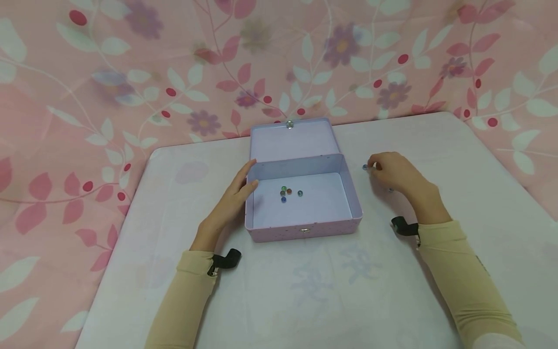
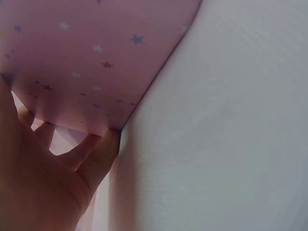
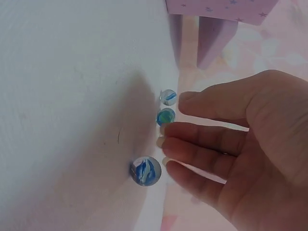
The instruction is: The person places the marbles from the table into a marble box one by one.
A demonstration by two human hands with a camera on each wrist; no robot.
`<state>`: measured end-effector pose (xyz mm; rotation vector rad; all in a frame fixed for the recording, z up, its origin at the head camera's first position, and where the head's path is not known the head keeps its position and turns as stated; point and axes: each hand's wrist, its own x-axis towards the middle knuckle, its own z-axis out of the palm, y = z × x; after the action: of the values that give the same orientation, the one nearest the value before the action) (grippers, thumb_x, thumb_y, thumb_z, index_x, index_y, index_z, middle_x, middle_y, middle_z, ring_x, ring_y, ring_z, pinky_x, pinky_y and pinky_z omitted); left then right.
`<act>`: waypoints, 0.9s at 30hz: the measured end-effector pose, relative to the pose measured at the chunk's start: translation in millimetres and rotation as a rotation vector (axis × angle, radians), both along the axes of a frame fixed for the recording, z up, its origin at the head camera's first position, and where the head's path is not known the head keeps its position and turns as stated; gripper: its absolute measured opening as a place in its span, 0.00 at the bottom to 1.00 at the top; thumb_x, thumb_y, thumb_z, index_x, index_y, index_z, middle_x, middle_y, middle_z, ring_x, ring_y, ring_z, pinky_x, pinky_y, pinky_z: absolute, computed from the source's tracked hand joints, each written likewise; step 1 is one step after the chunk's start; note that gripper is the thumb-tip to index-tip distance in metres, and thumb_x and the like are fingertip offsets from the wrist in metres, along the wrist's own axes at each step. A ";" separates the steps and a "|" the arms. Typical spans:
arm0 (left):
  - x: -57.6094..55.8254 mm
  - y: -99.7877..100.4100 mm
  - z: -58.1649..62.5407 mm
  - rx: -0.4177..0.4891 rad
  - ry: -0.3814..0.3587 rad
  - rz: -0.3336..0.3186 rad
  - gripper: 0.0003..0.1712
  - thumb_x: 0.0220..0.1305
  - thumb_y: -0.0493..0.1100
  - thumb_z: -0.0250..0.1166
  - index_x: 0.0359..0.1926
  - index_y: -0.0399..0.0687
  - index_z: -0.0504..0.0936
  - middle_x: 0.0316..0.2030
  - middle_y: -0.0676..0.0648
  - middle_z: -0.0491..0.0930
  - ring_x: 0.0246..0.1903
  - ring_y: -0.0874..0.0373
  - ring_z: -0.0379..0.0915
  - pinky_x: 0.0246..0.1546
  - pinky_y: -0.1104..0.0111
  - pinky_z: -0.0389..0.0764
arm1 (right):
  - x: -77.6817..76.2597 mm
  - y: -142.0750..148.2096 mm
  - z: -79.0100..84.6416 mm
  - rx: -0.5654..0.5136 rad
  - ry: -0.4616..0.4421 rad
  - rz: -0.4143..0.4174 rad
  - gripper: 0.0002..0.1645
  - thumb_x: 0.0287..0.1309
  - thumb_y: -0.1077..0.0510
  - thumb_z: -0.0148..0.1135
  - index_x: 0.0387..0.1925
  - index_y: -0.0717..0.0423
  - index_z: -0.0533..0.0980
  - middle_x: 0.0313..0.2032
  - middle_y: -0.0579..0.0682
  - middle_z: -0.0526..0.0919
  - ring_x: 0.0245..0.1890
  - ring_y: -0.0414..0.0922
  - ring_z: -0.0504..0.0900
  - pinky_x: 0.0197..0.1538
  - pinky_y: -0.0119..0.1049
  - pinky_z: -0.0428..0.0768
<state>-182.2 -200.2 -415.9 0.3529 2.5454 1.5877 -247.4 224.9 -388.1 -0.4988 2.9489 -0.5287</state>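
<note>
A pale purple tin box stands on the table, its lid folded back. Inside lie several glass marbles. My left hand holds the box's left wall, thumb over the rim and fingertips against the star-printed outside. To the right of the box, my right hand is low over the table, thumb and fingers apart around a blue-green marble; whether they touch it I cannot tell. A clear-and-blue marble lies by the thumb, and another blue-and-white marble sits beneath the fingers.
A white cloth with faint prints covers the table. Behind it hangs a pink floral curtain. A black wrist camera is strapped at the left cuff, and another black camera at the right cuff.
</note>
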 end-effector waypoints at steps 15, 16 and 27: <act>8.7 6.6 23.2 0.022 -0.061 -0.017 0.36 0.77 0.53 0.50 0.79 0.66 0.47 0.80 0.55 0.40 0.79 0.53 0.35 0.79 0.51 0.43 | -3.4 3.4 -1.2 0.012 -0.032 -0.036 0.19 0.60 0.64 0.51 0.50 0.64 0.79 0.36 0.61 0.81 0.38 0.56 0.76 0.45 0.52 0.76; 10.5 7.6 26.9 0.021 -0.064 -0.019 0.36 0.77 0.52 0.50 0.79 0.64 0.46 0.80 0.54 0.40 0.79 0.52 0.35 0.79 0.51 0.44 | -3.9 3.8 -1.2 0.010 -0.034 -0.035 0.18 0.60 0.65 0.51 0.49 0.65 0.80 0.36 0.61 0.81 0.38 0.56 0.76 0.45 0.53 0.75; 15.6 10.2 35.6 0.010 -0.067 -0.016 0.36 0.77 0.51 0.50 0.79 0.60 0.47 0.80 0.53 0.41 0.79 0.51 0.36 0.79 0.50 0.44 | -5.9 2.9 -3.9 0.027 -0.042 -0.019 0.14 0.57 0.66 0.53 0.40 0.66 0.81 0.33 0.60 0.81 0.36 0.55 0.76 0.43 0.51 0.75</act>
<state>-166.7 -190.1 -380.2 0.3150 2.4795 1.5802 -253.4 227.8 -392.0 -0.4520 2.9195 -0.4943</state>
